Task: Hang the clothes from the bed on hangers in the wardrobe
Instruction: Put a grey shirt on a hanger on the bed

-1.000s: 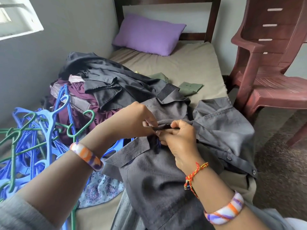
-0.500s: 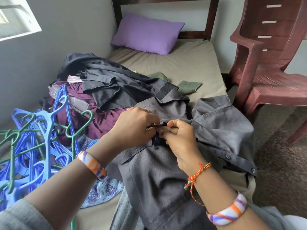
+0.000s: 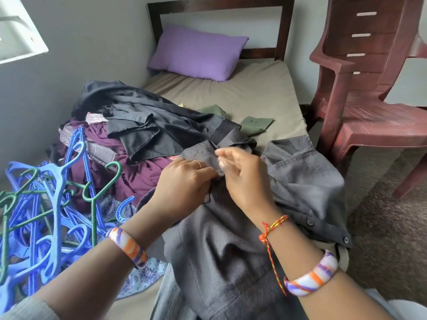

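Both my hands, left hand (image 3: 184, 181) and right hand (image 3: 245, 179), pinch the grey shirt (image 3: 231, 250) near its collar; soft, light, floppy, so I'd grip the collar or shoulders.

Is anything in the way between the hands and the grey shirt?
No. Both hands are already on the grey shirt: the left hand grips the cloth near the collar, and the right hand works at the same spot with its fingers blurred. The hangers lie apart, to the left.
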A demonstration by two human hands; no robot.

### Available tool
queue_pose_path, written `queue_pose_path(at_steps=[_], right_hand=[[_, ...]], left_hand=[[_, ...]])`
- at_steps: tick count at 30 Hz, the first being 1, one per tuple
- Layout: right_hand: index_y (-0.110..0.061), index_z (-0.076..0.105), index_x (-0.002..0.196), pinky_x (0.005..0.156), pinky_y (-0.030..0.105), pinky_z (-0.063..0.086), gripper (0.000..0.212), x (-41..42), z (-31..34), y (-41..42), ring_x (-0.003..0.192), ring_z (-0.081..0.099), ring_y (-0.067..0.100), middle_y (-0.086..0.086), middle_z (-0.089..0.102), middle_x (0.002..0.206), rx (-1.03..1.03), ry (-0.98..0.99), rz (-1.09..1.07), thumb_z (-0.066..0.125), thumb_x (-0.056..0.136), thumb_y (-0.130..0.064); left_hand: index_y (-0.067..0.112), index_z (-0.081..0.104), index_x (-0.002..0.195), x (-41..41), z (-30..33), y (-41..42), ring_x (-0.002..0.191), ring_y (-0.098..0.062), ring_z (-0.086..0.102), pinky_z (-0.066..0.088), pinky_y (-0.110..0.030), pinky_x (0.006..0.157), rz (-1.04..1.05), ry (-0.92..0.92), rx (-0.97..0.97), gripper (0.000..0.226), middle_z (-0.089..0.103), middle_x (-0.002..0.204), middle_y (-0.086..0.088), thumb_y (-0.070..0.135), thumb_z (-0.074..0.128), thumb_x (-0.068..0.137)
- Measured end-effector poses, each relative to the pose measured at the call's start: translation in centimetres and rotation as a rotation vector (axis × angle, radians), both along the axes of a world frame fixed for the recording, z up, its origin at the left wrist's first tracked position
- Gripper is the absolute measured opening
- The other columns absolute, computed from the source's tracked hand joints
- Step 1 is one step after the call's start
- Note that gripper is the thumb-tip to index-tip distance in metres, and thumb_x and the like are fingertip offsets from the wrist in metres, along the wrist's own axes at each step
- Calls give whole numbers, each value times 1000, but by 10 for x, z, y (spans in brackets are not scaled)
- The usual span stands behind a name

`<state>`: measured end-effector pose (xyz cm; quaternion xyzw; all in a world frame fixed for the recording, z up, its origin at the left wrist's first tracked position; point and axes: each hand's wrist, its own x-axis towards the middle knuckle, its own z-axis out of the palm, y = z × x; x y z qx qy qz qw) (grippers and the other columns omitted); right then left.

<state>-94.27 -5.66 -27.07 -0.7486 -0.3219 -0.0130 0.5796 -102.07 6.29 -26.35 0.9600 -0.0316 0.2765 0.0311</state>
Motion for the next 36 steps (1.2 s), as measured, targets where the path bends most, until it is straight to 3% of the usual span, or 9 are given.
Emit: queue_pose_path(at_steps=[3, 9, 13, 16, 21, 25, 28, 32, 36], right_hand=[[-7, 73, 96, 73, 19, 49, 22, 5, -1, 5, 72, 63, 1, 2, 72, 86, -67, 62, 79, 55, 87, 3], [-10, 75, 93, 56, 14, 45, 17, 13, -2, 0, 48, 53, -4, -14, 63, 58, 2, 351, 195, 63, 86, -1], [-14, 75, 97, 62, 13, 45, 20, 14, 13, -9, 56, 55, -5, -9, 63, 62, -331, -69, 263, 58, 89, -9], [-11, 71, 86, 72, 36, 50, 21, 14, 16, -5, 80, 63, 23, 12, 69, 82, -504, -341, 268, 50, 88, -11], [-1, 68, 68, 49, 8, 32, 16, 14, 4, -8, 58, 50, 6, 13, 63, 61, -398, -259, 261, 62, 79, -11], [-15, 61, 49, 45, 10, 30, 23, 21, -13, -7, 42, 42, 1, 3, 53, 46, -297, -13, 234, 67, 70, -7], [-23, 54, 45, 45, 12, 30, 32, 27, -17, -6, 41, 38, 1, -11, 44, 39, -258, 76, 244, 66, 71, -8], [-17, 57, 49, 44, 15, 32, 28, 42, -21, -4, 39, 38, 1, -12, 43, 37, -217, 151, 329, 66, 73, -8], [-9, 62, 58, 47, 23, 38, 18, 65, -20, -9, 43, 41, 3, -7, 47, 45, -171, 201, 409, 66, 73, -18]], left_hand=[[15, 70, 80, 0, 1, 2, 61, -25, 63, 41, -33, 61, 109, -92, 80, 23, 68, 68, -1, 16, 47, 78], [14, 70, 80, -1, -4, -1, 73, -25, 57, 35, -33, 63, 132, -292, 178, 15, 67, 84, -1, 16, 55, 82], [13, 72, 81, -5, -8, 1, 81, -20, 50, 34, -31, 66, 41, -356, 247, 25, 68, 85, -1, 16, 50, 90], [11, 73, 80, -7, -11, 2, 83, -20, 50, 34, -31, 68, 17, -359, 269, 33, 69, 86, -1, 14, 43, 93], [17, 63, 100, -17, -5, 21, 86, -25, 54, 43, -35, 68, 1, -303, 215, 14, 66, 99, -9, 22, 52, 92], [9, 63, 111, -46, 4, 57, 90, -34, 57, 46, -39, 75, 621, -259, -276, 27, 59, 107, -20, 21, 64, 87], [0, 59, 85, -70, -8, 79, 82, -37, 55, 41, -39, 72, 1030, 87, -612, 35, 60, 86, -24, 33, 51, 93], [7, 57, 73, -68, -13, 68, 57, -19, 44, 38, -26, 57, 1032, 178, -1443, 44, 56, 68, -10, 42, 43, 96], [14, 67, 71, -32, 13, 69, 42, -7, 46, 37, -18, 48, 978, 85, -1805, 32, 56, 50, 3, 29, 52, 93]])
